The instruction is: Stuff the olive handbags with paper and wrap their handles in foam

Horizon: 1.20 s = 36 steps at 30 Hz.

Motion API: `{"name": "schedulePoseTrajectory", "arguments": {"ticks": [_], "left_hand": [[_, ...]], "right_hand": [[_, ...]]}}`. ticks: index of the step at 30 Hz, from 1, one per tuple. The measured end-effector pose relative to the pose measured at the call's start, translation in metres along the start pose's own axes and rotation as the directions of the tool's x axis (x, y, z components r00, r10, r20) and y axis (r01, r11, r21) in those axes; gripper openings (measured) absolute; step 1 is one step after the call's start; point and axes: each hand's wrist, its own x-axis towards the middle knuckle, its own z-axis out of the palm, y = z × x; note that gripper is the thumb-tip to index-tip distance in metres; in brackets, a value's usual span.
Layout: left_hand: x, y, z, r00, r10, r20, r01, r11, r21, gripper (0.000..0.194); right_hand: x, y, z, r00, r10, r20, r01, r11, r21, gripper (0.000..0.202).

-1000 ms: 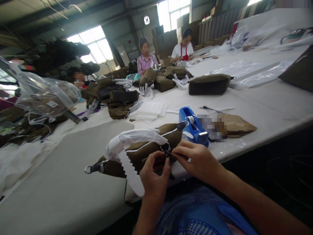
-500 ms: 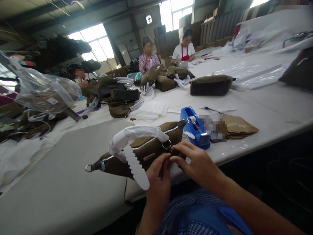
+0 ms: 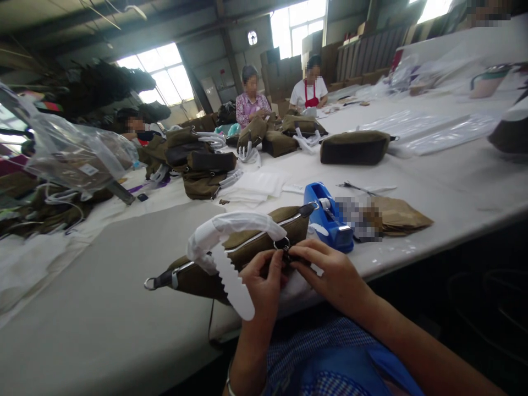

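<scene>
An olive-brown handbag [image 3: 243, 240] with a silver zip and dark end tabs lies in front of me. Its handle [image 3: 231, 223] is wrapped in white and arches over the zip. A long white strip with a wavy edge [image 3: 233, 283] hangs from the wrapping, partly over my left hand [image 3: 264, 280]. That hand is pinched at the bag's near side, just below a metal ring [image 3: 281, 242] at the handle's end. My right hand [image 3: 325, 267] meets it from the right, thumb and fingertips also closed there. Something small and dark is between the fingertips, too hidden to name.
A blue tape dispenser [image 3: 328, 217] stands right behind the bag, with brown paper bags [image 3: 404, 214] beyond it. Olive bags [image 3: 210, 160] are piled across the table, near white sheets [image 3: 251, 184]. Three people sit at the far side. The table's front edge runs close to me.
My left hand has moved up slightly, its fingertips now closer to the metal ring. The right hand stays at nearly the same spot. The bag has barely shifted.
</scene>
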Motion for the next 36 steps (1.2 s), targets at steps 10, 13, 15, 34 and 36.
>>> {"name": "schedulePoseTrajectory", "arguments": {"ticks": [10, 13, 15, 34, 36], "left_hand": [[-0.011, -0.006, -0.014, 0.959, 0.175, -0.223, -0.179, 0.984, 0.004, 0.021], [-0.010, -0.005, -0.017, 0.952, 0.196, -0.236, -0.213, 0.976, -0.049, 0.022], [-0.010, -0.001, -0.015, 0.967, 0.147, -0.207, -0.183, 0.969, -0.167, 0.023], [-0.015, 0.019, 0.004, 0.992, -0.077, -0.097, 0.030, 0.909, -0.415, 0.033], [-0.015, 0.019, 0.004, 0.993, -0.073, -0.088, 0.030, 0.908, -0.418, 0.034]], "right_hand": [[-0.011, 0.011, -0.023, 0.944, 0.329, -0.024, -0.323, 0.938, 0.126, 0.019], [-0.019, 0.014, -0.038, 0.913, 0.403, 0.069, -0.409, 0.906, 0.110, 0.015], [-0.023, 0.013, -0.045, 0.903, 0.420, 0.084, -0.429, 0.890, 0.158, 0.022], [-0.015, 0.033, -0.014, 0.901, 0.317, -0.296, -0.284, 0.947, 0.150, 0.032], [-0.012, 0.034, -0.013, 0.905, 0.322, -0.280, -0.272, 0.941, 0.201, 0.032]]}}
